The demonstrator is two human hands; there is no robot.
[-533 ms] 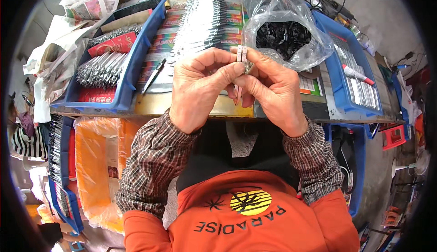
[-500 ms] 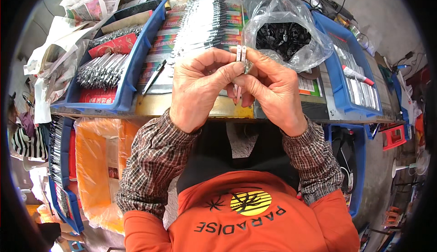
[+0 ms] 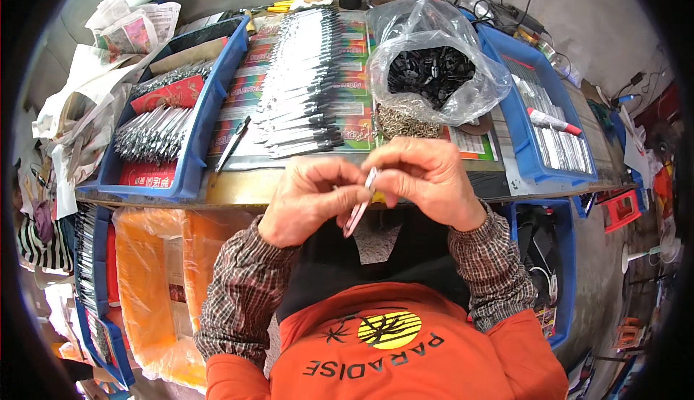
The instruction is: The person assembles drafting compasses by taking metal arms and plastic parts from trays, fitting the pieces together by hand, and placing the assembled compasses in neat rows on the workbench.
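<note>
On the near side of the clear plastic bag [image 3: 489, 85]: 1 slim pale strip [image 3: 354, 221], left hand [image 3: 307, 199] pinching it, right hand [image 3: 431, 183] pinching its top end. Brass-coloured bits [image 3: 405, 123] between right hand and bag; pen stack [image 3: 300, 82] left of bag, blue tray [image 3: 571, 177] right.

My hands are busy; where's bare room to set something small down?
Free: the bench's front strip between the left blue tray and your left hand; the narrow grey strip between the printed sheet and right blue tray. Crowded: the middle, with pen rows, metallic bits, plastic bag.
</note>
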